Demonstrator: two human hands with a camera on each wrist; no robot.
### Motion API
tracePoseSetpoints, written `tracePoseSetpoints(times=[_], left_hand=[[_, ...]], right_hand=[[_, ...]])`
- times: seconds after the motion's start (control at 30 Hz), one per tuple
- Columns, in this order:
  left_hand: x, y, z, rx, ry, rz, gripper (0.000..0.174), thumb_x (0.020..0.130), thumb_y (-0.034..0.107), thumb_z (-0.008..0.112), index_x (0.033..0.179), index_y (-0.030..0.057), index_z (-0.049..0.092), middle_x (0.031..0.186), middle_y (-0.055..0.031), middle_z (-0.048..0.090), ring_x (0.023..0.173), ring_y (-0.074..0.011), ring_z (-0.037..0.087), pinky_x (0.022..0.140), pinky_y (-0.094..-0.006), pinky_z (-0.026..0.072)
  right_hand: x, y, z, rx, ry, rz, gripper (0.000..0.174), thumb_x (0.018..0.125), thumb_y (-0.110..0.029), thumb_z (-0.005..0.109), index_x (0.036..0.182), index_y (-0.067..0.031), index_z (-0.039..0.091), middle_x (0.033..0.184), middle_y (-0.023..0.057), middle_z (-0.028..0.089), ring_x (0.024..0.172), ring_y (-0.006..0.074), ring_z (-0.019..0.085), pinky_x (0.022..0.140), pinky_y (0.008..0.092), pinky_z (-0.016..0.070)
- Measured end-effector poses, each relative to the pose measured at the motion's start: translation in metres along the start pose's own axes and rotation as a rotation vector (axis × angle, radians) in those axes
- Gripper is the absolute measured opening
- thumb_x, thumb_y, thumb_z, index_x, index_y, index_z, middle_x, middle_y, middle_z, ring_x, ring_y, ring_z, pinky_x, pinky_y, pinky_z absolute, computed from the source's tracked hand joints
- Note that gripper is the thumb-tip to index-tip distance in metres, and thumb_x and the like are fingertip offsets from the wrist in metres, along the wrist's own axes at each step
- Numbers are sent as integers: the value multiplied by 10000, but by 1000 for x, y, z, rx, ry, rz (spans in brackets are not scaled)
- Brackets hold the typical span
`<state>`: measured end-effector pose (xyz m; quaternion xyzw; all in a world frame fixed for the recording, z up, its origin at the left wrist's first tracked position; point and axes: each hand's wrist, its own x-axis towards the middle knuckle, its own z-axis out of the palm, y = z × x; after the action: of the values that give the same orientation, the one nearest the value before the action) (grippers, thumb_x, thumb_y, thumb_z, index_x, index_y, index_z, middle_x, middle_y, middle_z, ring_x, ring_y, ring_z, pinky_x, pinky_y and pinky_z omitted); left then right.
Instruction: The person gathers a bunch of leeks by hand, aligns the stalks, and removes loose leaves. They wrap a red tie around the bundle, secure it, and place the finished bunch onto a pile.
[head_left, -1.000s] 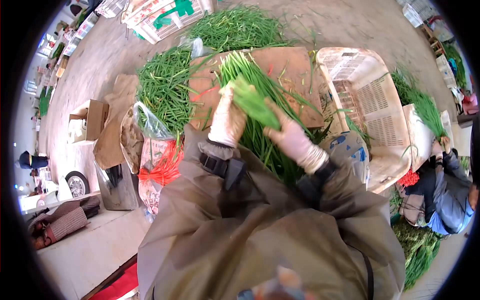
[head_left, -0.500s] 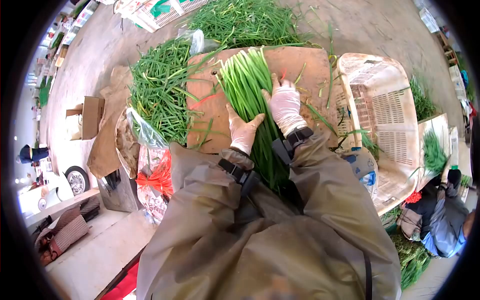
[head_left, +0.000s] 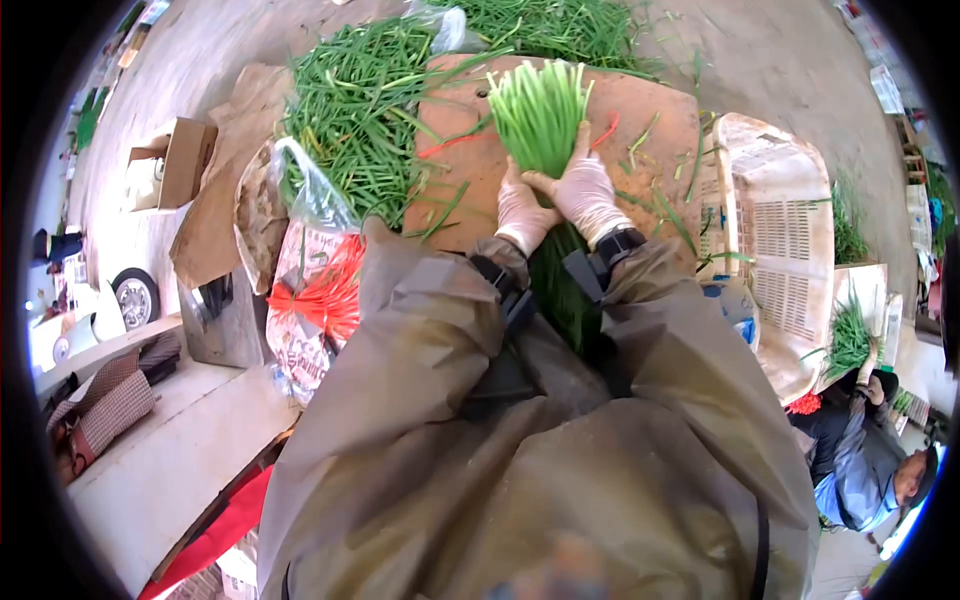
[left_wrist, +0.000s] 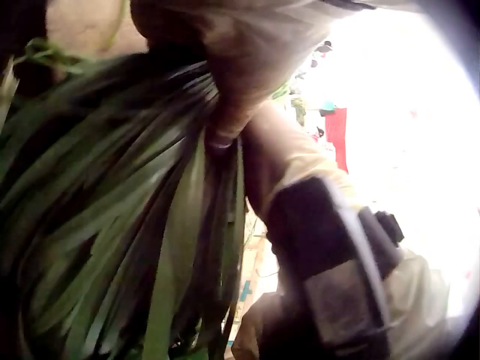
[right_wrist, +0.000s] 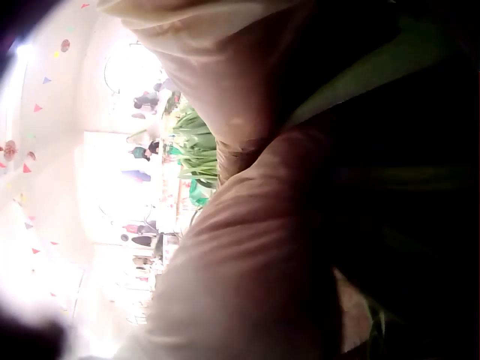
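Observation:
A thick bunch of garlic chives (head_left: pixel 540 115), pale cut ends away from me, is gathered in both gloved hands over the brown board (head_left: pixel 465 210). My left hand (head_left: pixel 524 212) grips its left side. From the right, my right hand (head_left: pixel 585 190) wraps round it, thumb reaching across toward the left hand. In the left wrist view the long flat leaves (left_wrist: pixel 112 202) fan downward from the grip. The right wrist view is mostly gloved hand (right_wrist: pixel 247 232) and dark shadow, with the pale stems (right_wrist: pixel 196 146) showing beyond.
Loose chives (head_left: pixel 365 110) are heaped left of and behind the board. Red ties (head_left: pixel 335 290) lie on a printed bag at the left. A dirty white plastic crate (head_left: pixel 790 230) stands at the right, with another person (head_left: pixel 860 470) beyond it. Red strips (head_left: pixel 607 130) lie on the board.
A second ago my hands handled a small handful above the bunch. Half a second ago they lay apart at its sides; now they have closed together round it, drawing it tighter.

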<state>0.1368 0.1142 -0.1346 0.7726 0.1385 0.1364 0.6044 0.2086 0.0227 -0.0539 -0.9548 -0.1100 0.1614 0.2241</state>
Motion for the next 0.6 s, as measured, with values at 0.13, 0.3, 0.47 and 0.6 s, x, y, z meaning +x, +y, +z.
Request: tracePoseSetpoints(times=[0.13, 0.3, 0.47, 0.6], left_hand=[[7, 50, -53, 562, -403, -313, 1047, 615, 471, 793, 1400, -61, 349, 1270, -309, 553, 1164, -408, 574, 970, -439, 470], [54, 72, -122, 704, -190, -315, 260, 884, 280, 533, 1003, 168, 736, 1017, -173, 696, 965, -355, 662, 860, -429, 514], [90, 20, -99, 894, -133, 24, 299, 847, 190, 618, 1131, 237, 702, 1048, -155, 673, 980, -340, 650, 848, -442, 527], [103, 12, -79, 1183, -80, -41, 199, 829, 190, 655, 1010, 135, 715, 1047, -131, 658, 993, -321, 658, 810, -428, 552]], right_hand=[[-3, -2, 11, -93, 78, 2, 1283, 660, -573, 810, 1540, -30, 52, 1227, 257, 521, 1096, 384, 566, 931, 457, 483], [-2, 2, 17, -100, 143, -6, 1283, 653, -571, 818, 1541, -30, 66, 1204, 257, 526, 1076, 382, 564, 914, 452, 483], [-2, 2, 15, -106, 118, 8, 1290, 646, -572, 824, 1539, -30, 67, 1232, 271, 516, 1104, 386, 558, 930, 444, 485], [1, 5, 14, -83, 87, 15, 1305, 638, -580, 821, 1540, -32, 55, 1269, 303, 479, 1144, 419, 529, 950, 459, 474]])
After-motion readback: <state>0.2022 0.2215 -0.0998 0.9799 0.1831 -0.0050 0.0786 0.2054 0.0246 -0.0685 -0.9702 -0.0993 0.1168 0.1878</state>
